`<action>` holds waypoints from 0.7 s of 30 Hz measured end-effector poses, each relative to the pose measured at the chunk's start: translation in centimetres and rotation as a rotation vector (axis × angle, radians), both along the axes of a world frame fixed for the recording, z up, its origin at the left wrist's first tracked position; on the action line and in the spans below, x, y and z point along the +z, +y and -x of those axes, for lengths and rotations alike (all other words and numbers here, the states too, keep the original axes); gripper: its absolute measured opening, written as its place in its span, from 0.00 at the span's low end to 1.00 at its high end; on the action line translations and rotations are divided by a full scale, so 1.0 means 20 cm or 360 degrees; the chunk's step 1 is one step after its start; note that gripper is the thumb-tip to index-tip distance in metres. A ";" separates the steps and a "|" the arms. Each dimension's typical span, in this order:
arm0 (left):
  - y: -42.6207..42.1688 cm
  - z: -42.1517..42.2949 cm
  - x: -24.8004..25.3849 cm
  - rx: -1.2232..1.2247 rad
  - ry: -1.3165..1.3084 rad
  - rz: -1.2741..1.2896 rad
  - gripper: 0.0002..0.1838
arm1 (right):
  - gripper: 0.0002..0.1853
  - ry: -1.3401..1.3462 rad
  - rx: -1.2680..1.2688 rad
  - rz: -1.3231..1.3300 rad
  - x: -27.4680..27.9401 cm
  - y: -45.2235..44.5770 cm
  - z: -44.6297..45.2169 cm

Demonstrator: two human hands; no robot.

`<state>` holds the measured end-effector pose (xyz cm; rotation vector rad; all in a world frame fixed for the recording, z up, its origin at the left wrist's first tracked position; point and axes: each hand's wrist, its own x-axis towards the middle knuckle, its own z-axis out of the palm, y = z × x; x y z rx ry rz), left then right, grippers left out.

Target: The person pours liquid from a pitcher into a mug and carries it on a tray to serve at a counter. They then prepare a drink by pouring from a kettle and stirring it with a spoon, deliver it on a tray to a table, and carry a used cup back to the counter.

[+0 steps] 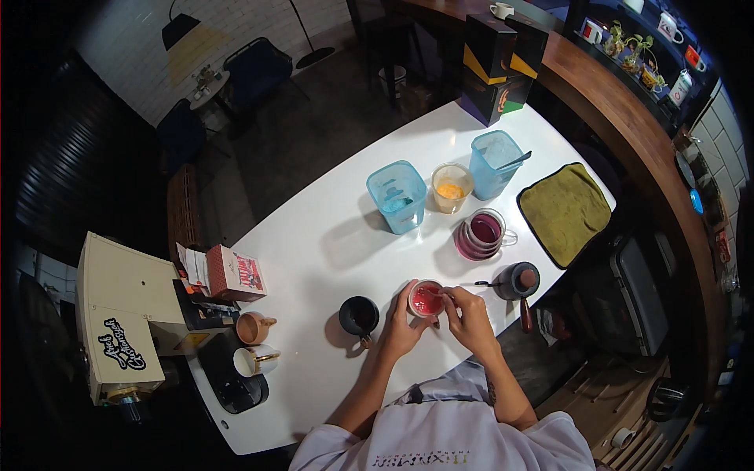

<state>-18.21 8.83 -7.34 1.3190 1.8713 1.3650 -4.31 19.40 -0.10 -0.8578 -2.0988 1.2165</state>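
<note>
A small cup (425, 287) with bright red liquid stands near the table's front edge. My left hand (401, 328) is closed around its left side. At the cup's right rim my right hand (471, 320) is closed in a pinch; what its fingers hold is hidden. A black mug (359, 315) is left of my left hand. To the right of my right hand is a dark round piece with a brown top and a wooden handle (525, 314). Beyond the cup stands a glass jug (477, 241) of dark red liquid.
Two blue plastic containers (397, 192) stand at the back, with a clear cup (452, 200) of orange contents between them. An olive cloth (565, 212) lies on the right. A brown cup (251, 328), a white mug (265, 359) and a cream machine (118, 314) are left.
</note>
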 end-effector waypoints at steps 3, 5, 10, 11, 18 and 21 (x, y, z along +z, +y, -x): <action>0.00 0.00 -0.01 0.0020 0.0022 -0.0005 0.49 | 0.06 0.0028 -0.0065 -0.0171 -0.03 0.02 0.00; 0.00 0.00 0.00 0.0012 0.0032 0.0013 0.49 | 0.07 0.0022 -0.0102 -0.0235 -0.05 0.03 -0.01; 0.00 0.00 0.00 0.0010 0.0031 0.0003 0.49 | 0.06 -0.0046 -0.0030 -0.0048 0.00 0.00 -0.01; 0.00 0.00 0.00 0.0015 0.0011 0.0015 0.49 | 0.06 -0.0017 -0.0010 0.0013 0.01 0.00 -0.01; 0.00 0.00 -0.01 0.0011 0.0032 0.0007 0.50 | 0.06 -0.0034 -0.0100 -0.0148 -0.01 0.03 -0.02; 0.00 0.00 -0.01 0.0005 0.0014 0.0001 0.50 | 0.07 -0.0091 -0.0022 -0.0158 0.01 0.02 -0.03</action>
